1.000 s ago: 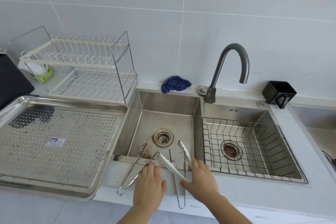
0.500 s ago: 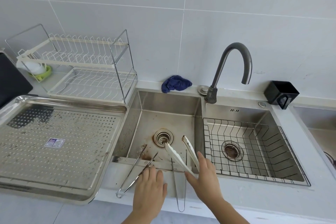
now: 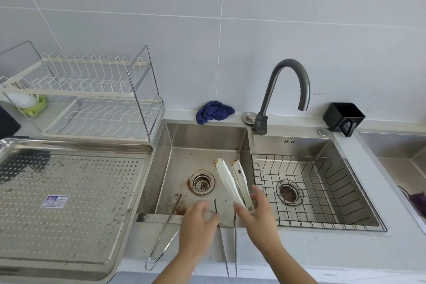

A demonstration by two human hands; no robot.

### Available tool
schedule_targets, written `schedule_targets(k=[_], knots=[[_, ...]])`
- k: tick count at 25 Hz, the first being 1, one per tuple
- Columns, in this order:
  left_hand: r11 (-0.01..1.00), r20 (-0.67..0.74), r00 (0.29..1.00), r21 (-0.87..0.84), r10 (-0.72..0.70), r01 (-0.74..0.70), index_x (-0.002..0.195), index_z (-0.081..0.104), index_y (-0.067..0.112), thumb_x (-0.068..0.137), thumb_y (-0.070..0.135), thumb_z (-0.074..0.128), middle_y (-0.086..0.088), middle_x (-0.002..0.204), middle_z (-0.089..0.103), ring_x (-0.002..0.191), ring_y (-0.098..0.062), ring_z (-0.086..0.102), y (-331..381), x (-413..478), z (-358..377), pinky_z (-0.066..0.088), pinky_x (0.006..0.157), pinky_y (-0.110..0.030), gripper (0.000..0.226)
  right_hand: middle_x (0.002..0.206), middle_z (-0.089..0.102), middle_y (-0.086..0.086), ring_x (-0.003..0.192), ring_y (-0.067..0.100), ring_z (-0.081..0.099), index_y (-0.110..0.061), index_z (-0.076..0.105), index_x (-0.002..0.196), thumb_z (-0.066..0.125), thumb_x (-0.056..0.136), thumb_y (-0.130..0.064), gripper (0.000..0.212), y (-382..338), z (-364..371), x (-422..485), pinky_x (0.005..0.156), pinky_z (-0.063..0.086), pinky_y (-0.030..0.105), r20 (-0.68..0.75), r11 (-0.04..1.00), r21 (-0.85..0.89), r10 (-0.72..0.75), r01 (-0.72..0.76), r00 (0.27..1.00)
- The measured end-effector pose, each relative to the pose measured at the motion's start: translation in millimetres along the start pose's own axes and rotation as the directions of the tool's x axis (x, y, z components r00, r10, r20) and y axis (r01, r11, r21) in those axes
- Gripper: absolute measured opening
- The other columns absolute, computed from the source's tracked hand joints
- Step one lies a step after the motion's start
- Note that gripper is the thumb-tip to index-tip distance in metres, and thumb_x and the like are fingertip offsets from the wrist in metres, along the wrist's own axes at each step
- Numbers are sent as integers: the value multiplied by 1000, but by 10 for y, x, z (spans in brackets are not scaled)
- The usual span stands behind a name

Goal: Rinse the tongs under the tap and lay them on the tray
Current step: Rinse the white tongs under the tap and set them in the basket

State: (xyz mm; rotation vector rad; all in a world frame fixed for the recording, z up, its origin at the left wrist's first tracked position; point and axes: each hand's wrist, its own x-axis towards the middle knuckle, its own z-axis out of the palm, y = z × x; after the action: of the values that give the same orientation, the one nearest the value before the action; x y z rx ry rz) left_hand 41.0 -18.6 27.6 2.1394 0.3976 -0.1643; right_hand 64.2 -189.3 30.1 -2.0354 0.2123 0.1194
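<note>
The long white plastic tongs, stained brown at the tips, are gripped at the hinge end by the right hand — fingers and thumb curled round them — above the front right corner of the left steel sink basin. The left hand, blurred, is held at the basin's front edge — fingers straight and together, gripping nothing.

sticker on tray, print illegible

Right hand lifted the white tongs higher and rightward, so the tips rose past the drain. Left hand shifted right, away from the wire tongs, and was motion-blurred.
</note>
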Motion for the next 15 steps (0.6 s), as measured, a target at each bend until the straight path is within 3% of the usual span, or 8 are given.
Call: schedule_targets(k=[2,4,6,8,11,13,15], knots=[[901,183,982,-414,-54,127,122,61,30,73,48,67,11,113,64,109,-10,62,258,132,-44,47,88,-28,52,132,58,-3,127,19,55,-23,38,153,76,90,-34,74,-138,22,1,108,48,49,-12,983,169,76,-72,997],[804,364,931,-564,35,190,127,56,31,75,57,69,11,121,67,116,-8,62,493,201,-61,47,98,-27,60,128,58,-8,122,19,59,-27,39,150,78,87,-38,75,-250,23,11,107,49,49,-5,958,266,109,-104,994],[761,439,891,-614,111,208,123,62,21,83,48,70,4,115,76,110,-9,69,666,292,22,53,91,-19,49,126,58,-11,118,21,61,-33,38,148,77,76,-49,83,-325,-2,74,102,53,46,19,946,299,125,-125,992],[740,417,903,-638,101,211,119,67,17,89,33,70,-2,106,79,101,-14,75,817,414,200,58,77,-20,34,124,61,-12,114,19,64,-33,41,144,71,67,-48,83,-308,-66,215,94,55,42,41,937,321,128,-134,991],[676,339,938,-674,-76,298,116,68,12,92,13,66,-11,98,80,92,-25,77,1047,600,551,61,76,-39,24,117,70,-9,99,16,71,-22,53,137,68,75,-28,64,-168,-271,559,78,57,33,133,941,319,74,-114,988],[614,319,930,-702,-183,361,113,70,8,91,4,61,-16,95,79,85,-29,77,1177,705,769,55,69,-39,25,106,76,-13,89,11,74,-25,64,120,69,74,-22,47,-56,-480,809,70,57,27,229,938,327,37,-113,973],[573,301,925,-726,-233,381,120,68,6,87,-5,55,-23,101,76,84,-31,72,1255,777,870,55,66,-39,37,99,79,-10,88,15,75,-26,71,107,71,73,-20,34,-1,-671,1013,74,61,33,318,943,316,-5,-101,948]])
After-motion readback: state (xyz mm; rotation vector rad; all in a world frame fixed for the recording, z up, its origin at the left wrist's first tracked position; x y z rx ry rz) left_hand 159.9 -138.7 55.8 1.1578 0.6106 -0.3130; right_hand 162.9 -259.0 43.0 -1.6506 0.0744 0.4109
